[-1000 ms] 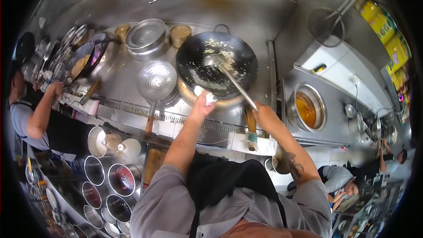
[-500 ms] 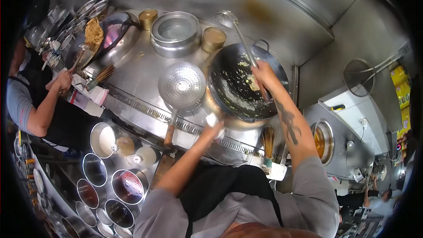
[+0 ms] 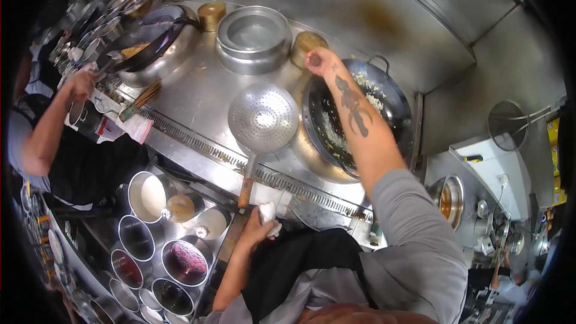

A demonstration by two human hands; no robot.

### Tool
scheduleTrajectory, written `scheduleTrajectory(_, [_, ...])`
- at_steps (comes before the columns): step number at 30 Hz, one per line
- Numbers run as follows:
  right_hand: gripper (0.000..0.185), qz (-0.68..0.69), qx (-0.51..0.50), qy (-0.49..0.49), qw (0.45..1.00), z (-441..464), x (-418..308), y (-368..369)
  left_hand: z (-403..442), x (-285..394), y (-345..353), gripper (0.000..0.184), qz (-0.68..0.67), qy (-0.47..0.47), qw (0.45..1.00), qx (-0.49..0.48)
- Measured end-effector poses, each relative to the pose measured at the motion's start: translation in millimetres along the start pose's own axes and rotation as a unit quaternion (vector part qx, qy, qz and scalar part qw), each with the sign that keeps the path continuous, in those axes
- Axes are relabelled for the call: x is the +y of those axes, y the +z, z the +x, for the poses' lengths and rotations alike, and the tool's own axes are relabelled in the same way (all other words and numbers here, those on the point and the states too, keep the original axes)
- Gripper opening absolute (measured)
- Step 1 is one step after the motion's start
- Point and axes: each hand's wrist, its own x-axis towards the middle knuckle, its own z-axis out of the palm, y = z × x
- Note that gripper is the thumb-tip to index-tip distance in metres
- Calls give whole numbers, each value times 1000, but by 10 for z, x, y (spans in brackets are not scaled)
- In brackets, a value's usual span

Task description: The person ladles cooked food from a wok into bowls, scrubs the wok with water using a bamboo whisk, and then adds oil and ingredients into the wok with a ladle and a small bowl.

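Overhanging wok, right arm outstretched, hand closed

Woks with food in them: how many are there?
2. The black wok is partly behind the wearer's right forearm; the other wok is at the left, near another person's hand. More could be hidden.

A steel worktop spreads from 10 o'clock to the centre, a slotted metal strip following its near edge from 9 round towards 5. Behind it, at 1 o'clock, rises a steel back wall with a brown stain, meeting a steel side wall at 2. White panelling stands at 3 o'clock; light glints off the metal
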Motion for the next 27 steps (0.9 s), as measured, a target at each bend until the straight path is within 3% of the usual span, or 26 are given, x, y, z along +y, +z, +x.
scheduleTrajectory(1, [12,-240,46,-9,970,-111,-102,44,44,29,12,73,-47,-58,997,-23])
scheduleTrajectory(2, [16,-259,-48,-28,964,-124,-278,-143,70,53,37,71,-50,-54,997,-28])
scheduleTrajectory(4, [16,-317,-30,-35,947,-550,-675,-232,185,143,110,68,-60,-38,997,-35])
scheduleTrajectory(5, [16,-406,12,-10,914,-851,-842,-113,197,251,146,70,-7,-23,1000,-20])
scheduleTrajectory(6, [16,-488,55,17,871,-1103,-963,-68,337,61,112,72,98,78,992,16])
scheduleTrajectory(7, [11,-588,41,-60,805,-1228,-1047,-185,591,-281,33,73,199,180,962,52])
scheduleTrajectory(9, [11,-687,91,-158,703,-1467,-1108,-504,666,-236,74,81,323,273,902,81])
scheduleTrajectory(10, [12,-729,113,-204,644,-1559,-1132,-639,657,-197,102,82,389,211,894,73])
scheduleTrajectory(11, [16,-749,117,-201,620,-1581,-1216,-698,659,-119,127,84,452,151,877,67])
scheduleTrajectory(12, [16,-748,137,-199,618,-1538,-1231,-717,658,-37,152,85,510,92,853,63])
scheduleTrajectory(14, [17,-747,171,-192,613,-1394,-1140,-694,629,10,212,87,526,114,840,73])
scheduleTrajectory(15, [14,-694,141,-204,676,-1441,-1020,-614,639,-6,224,87,535,127,831,84])
scheduleTrajectory(18, [13,-593,66,-252,762,-1228,-669,-375,700,-125,201,89,571,146,801,104])
scheduleTrajectory(19, [12,-607,92,-224,757,-1100,-565,-216,734,-166,193,89,583,150,791,108])
scheduleTrajectory(22, [19,-561,4,-215,799,-811,-207,68,630,57,289,90,592,125,787,123])
scheduleTrajectory(24, [19,-559,55,-191,805,-463,138,248,665,-40,293,92,612,110,773,129])
scheduleTrajectory(26, [17,-637,96,-172,745,-340,407,429,685,-89,276,93,615,119,768,138])
scheduleTrajectory(27, [15,-630,82,-145,759,-290,521,501,680,-88,275,94,617,116,764,146])
